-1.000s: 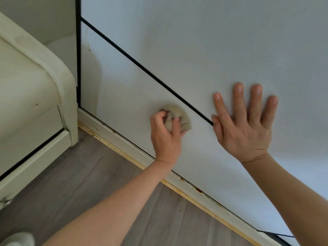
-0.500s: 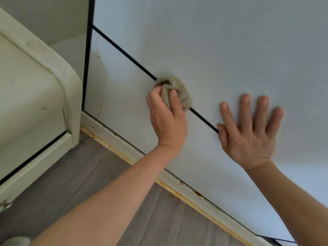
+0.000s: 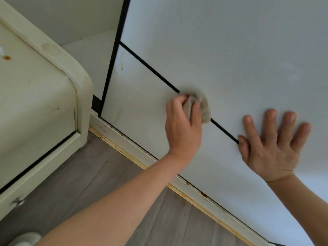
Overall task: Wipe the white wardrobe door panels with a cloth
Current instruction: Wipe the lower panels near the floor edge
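The crumpled beige cloth [image 3: 204,108] is half hidden under the left hand's [image 3: 182,128] fingers; a pale rounded object [image 3: 24,238] below that forearm is cut off.

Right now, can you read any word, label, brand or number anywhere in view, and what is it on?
None: no readable text shows.
Wardrobe door panels: plain white, black dividing strip, no label.
Cloth in the left hand: no tag visible.
Cream furniture at left: only brownish stains, no lettering.
Right hand lies flat on the panel.

The wardrobe door [image 3: 221,50] fills the upper right of the frame, a cabinet [image 3: 35,103] stands at left, the floor [image 3: 110,174] lies along the bottom.
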{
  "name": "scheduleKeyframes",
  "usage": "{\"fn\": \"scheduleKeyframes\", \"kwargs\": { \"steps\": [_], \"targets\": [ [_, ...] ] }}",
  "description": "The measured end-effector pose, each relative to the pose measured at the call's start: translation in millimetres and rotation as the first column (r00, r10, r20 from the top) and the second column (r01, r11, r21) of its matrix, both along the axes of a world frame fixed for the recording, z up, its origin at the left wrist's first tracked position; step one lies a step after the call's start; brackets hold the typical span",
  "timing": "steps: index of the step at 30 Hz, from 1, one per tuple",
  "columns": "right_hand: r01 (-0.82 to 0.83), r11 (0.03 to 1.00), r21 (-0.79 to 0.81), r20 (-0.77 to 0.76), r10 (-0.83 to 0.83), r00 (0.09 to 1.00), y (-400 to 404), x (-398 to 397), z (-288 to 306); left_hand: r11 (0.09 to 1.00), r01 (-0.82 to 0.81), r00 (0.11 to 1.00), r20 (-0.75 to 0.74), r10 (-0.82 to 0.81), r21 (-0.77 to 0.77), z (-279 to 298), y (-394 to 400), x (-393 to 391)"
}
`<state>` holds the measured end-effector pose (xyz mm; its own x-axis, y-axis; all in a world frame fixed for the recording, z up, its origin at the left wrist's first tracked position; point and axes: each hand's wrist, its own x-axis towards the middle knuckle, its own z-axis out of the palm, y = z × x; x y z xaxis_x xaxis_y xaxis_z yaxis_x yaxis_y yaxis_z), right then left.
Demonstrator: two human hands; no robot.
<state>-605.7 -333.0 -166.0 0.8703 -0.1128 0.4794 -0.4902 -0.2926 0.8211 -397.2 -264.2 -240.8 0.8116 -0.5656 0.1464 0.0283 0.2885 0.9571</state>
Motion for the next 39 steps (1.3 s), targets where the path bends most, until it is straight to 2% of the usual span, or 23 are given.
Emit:
{"fn": "scheduleKeyframes", "kwargs": {
  "steps": [2, 4, 6, 9, 12, 14, 17, 20, 22, 23, 25, 28, 29, 31, 32, 34, 36, 38, 39],
  "targets": [
    [0.006, 0.993, 0.117, 0.024, -0.008, 1.0, 12.0, 5.7, -12.1, 0.992, -0.119, 0.992, -0.036, 0.118, -0.043, 19.7, -9.7, 12.7],
    [-0.024, 0.974, 0.224, 0.027, 0.019, 0.999, 18.9, 29.7, -21.4, 0.978, -0.208, 0.977, -0.034, 0.208, 0.006, 5.1, -8.4, 15.5],
    [-0.105, 0.978, 0.179, 0.082, 0.092, 0.992, 14.1, 77.2, -3.9, 0.972, -0.193, 0.973, -0.101, 0.207, 0.137, -38.0, -6.7, 13.5],
    [-0.172, 0.98, 0.103, 0.126, 0.159, 0.979, 4.7, 130.8, 31.5, 0.918, -0.084, 0.92, -0.323, 0.221, 0.388, -106.9, -4.6, 15.2],
    [-0.143, 0.989, 0.041, 0.105, 0.138, 0.985, 3.4, 142.1, 29.1, 0.88, -0.033, 0.906, -0.358, 0.226, 0.473, -113.9, 0.5, 23.1],
    [-0.123, 0.992, 0.003, 0.099, 0.122, 0.988, 1.8, 139.8, 26.2, 0.92, -0.095, 0.933, -0.287, 0.215, 0.38, -86.9, -1.2, 32.6],
    [-0.114, 0.993, -0.008, 0.096, 0.114, 0.989, 0.3, 139.1, 28.2, 0.968, -0.219, 0.955, -0.179, 0.238, 0.12, -28.1, -11.2, 60.6],
    [-0.104, 0.995, -0.002, 0.097, 0.103, 0.99, 1.8, 137.3, 26.7, 0.923, -0.382, 0.924, -0.051, 0.38, -0.046, 28.1, -18.9, 109.9],
    [-0.09, 0.996, -0.01, 0.094, 0.091, 0.991, 1.7, 137.0, 26.5, 0.881, -0.464, 0.886, -0.031, 0.463, -0.095, 39.1, -23.0, 138.1],
    [-0.087, 0.996, -0.01, 0.095, 0.087, 0.992, 1.1, 138.0, 26.2, 0.868, -0.492, 0.871, -0.027, 0.491, -0.074, 29.0, -25.4, 146.0],
    [-0.081, 0.997, -0.017, 0.099, 0.083, 0.992, 0.0, 138.8, 25.5, 0.885, -0.459, 0.881, -0.089, 0.465, 0.079, -22.1, -25.3, 147.0],
    [-0.081, 0.997, -0.02, 0.101, 0.082, 0.991, -0.3, 140.9, 24.7, 0.907, -0.219, 0.851, -0.384, 0.358, 0.361, -111.4, -11.6, 137.6],
    [-0.081, 0.997, -0.014, 0.101, 0.082, 0.991, -0.2, 141.0, 24.6, 0.894, -0.148, 0.841, -0.422, 0.338, 0.423, -126.3, -8.9, 135.2],
    [-0.083, 0.996, -0.018, 0.097, 0.085, 0.992, -0.9, 142.1, 24.3, 0.888, -0.141, 0.874, -0.367, 0.319, 0.437, -122.3, -9.5, 131.2],
    [-0.078, 0.997, -0.02, 0.096, 0.079, 0.992, -0.9, 142.1, 24.0, 0.903, -0.187, 0.904, -0.292, 0.313, 0.387, -104.9, -11.6, 127.6],
    [-0.08, 0.997, -0.018, 0.099, 0.082, 0.992, -0.1, 142.3, 24.4, 0.937, -0.297, 0.947, -0.072, 0.314, 0.184, -53.3, -12.5, 121.4],
    [-0.083, 0.996, -0.029, 0.094, 0.085, 0.992, 0.6, 142.0, 25.0, 0.946, -0.321, 0.933, 0.16, 0.323, -0.039, -9.4, -14.4, 120.3],
    [-0.082, 0.996, -0.031, 0.094, 0.084, 0.992, 0.8, 141.5, 24.7, 0.935, -0.329, 0.889, 0.291, 0.355, -0.135, 4.2, -21.1, 125.5],
    [-0.082, 0.996, -0.027, 0.098, 0.085, 0.992, 0.3, 141.5, 24.8, 0.927, -0.347, 0.874, 0.309, 0.376, -0.146, -1.3, -24.5, 127.8]
  ]
}}
